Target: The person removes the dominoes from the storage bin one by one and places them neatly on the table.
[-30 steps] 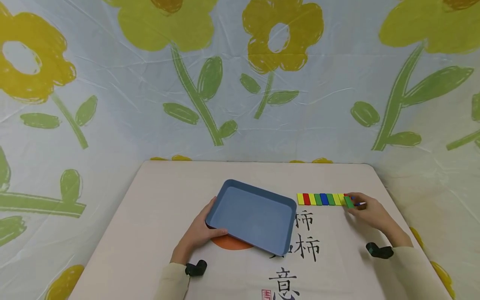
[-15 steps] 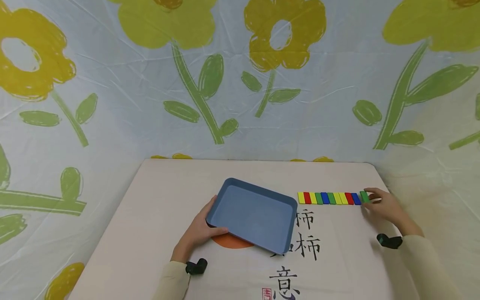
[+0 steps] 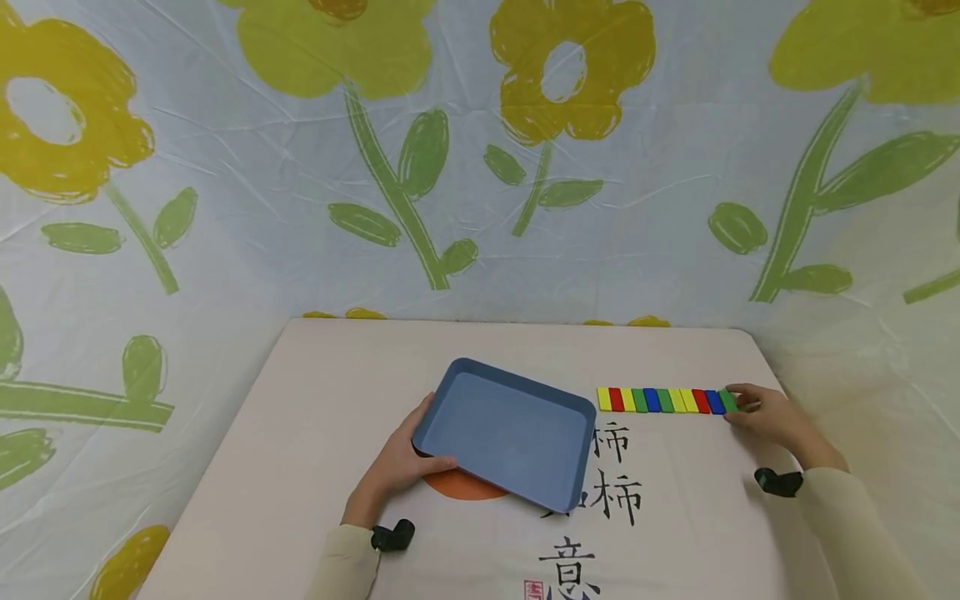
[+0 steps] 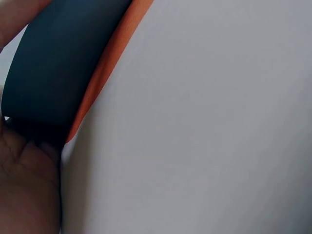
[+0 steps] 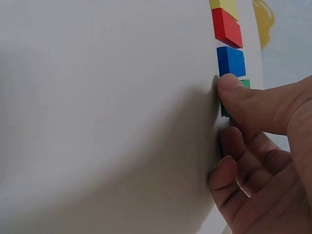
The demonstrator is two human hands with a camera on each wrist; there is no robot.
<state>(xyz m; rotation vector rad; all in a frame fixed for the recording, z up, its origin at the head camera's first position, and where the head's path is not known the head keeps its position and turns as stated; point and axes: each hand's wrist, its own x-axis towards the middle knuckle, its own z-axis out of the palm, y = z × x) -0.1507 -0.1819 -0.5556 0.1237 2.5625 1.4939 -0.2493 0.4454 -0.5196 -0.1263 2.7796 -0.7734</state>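
A shallow blue rectangular tray [image 3: 510,433] sits at an angle mid-table, over part of the printed sheet. My left hand [image 3: 397,461] grips its left corner, thumb over the near rim; the left wrist view shows the tray's dark side wall [image 4: 53,68] against the palm. To the right runs a straight row of small flat blocks [image 3: 652,401] in yellow, red, green and blue. At its right end my right hand [image 3: 780,422] pinches a green block [image 3: 728,402], which stands beside a blue block [image 5: 231,62]. My thumb partly hides the green block in the right wrist view.
Beneath the tray lies a white sheet with black characters [image 3: 618,496] and an orange printed shape [image 3: 465,486]. The table's right edge [image 3: 772,367] is close to the right hand. A flower-printed cloth [image 3: 637,242] rises behind the table and on both sides.
The right hand has carried the green block rightward from over the row to its right end, then closed the small gap to the blue block. Left hand and tray stay put.
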